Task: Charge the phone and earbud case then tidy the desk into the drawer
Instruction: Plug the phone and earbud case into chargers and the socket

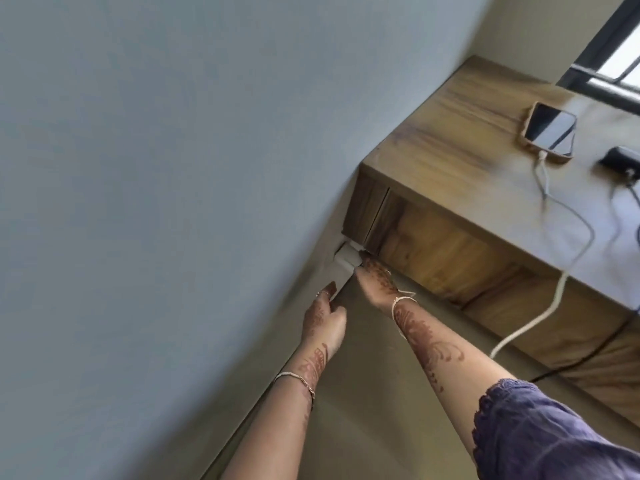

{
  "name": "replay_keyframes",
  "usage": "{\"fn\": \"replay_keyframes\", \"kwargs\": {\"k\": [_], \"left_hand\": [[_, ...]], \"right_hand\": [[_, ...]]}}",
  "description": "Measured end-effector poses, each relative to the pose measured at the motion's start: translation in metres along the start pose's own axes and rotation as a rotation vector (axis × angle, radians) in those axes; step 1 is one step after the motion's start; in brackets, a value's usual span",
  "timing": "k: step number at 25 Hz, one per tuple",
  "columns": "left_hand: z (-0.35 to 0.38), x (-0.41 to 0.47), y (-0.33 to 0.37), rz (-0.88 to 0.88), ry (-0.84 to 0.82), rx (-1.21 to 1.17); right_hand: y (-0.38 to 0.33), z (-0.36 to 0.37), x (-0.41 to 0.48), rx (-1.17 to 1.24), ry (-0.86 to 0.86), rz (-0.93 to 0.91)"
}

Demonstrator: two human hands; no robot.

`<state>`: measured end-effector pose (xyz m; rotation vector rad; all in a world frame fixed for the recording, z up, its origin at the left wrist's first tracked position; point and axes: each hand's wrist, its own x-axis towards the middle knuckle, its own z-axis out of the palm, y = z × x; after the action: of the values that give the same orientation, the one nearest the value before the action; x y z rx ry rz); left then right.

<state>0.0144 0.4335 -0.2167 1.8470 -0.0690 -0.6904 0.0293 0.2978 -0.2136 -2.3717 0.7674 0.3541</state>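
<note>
A phone [549, 131] lies face up on the wooden desk [457, 133] with a white cable [554, 306] plugged into it; the cable runs over the desk's front edge and hangs down. The dark earbud case [620, 161] sits at the right edge with a black cable [588, 358] attached. Below the desk corner a white socket box [346, 259] is mounted on the wall. My right hand [375, 282] reaches to it, fingertips on a white plug there. My left hand [323, 320] rests against the wall just below, fingers curled, holding nothing that I can see.
A grey-blue wall [156, 202] fills the left. The desk's wooden drawer front [443, 258] faces down toward the beige floor [363, 410]. A dark-framed window [609, 64] stands behind the desk at the top right.
</note>
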Motion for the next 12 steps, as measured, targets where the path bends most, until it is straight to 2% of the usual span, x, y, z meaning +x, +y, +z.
{"fn": "replay_keyframes", "kwargs": {"k": [3, 12], "left_hand": [[0.004, 0.022, -0.011, -0.018, -0.002, -0.017], [0.008, 0.053, -0.013, 0.033, -0.011, 0.030]], "right_hand": [[0.001, 0.009, 0.030, -0.108, 0.029, -0.033], [-0.001, 0.023, 0.059, -0.157, 0.179, -0.063]]}}
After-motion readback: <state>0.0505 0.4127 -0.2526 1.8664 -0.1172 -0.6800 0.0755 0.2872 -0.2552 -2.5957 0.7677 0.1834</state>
